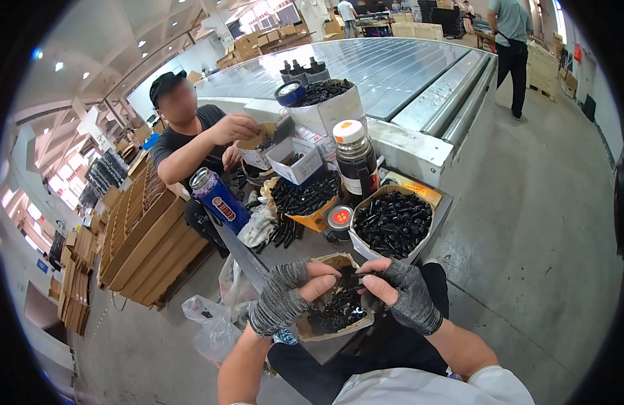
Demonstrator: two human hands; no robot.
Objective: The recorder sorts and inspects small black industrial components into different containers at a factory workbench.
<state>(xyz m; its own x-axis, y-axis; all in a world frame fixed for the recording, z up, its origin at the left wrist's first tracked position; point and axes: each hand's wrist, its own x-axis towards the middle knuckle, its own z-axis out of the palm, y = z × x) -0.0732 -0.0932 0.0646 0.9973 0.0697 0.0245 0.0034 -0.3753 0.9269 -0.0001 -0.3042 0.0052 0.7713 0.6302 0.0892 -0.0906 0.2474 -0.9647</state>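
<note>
We hold both hands over an open cardboard box (334,333) at the near end of the tabletop (300,248), each in a grey knitted glove that leaves the fingertips bare. The thumb and forefinger of our right hand (408,291) pinch a small black piece (356,275), which sits just above the box opening. The fingers of our left hand (285,291) come nearly together at the piece's other end; we cannot tell whether they grip it too. Dark rings and bits (339,314) lie in the box below.

Just beyond our right hand, a white box (360,244) is heaped with black parts (393,219). Left of it stands a small round tin (339,217) with a red and silver top, and behind the tin is a tall flask (356,165) with a white lid. Farther left we see an orange-sided box (317,220) full of black parts, a crumpled white cloth (259,226) and a tilted blue can (221,204). Across the tabletop, a seated co-worker (177,145) in a dark cap reaches one hand into another box. A clear plastic bag (211,329) hangs at our left.
</note>
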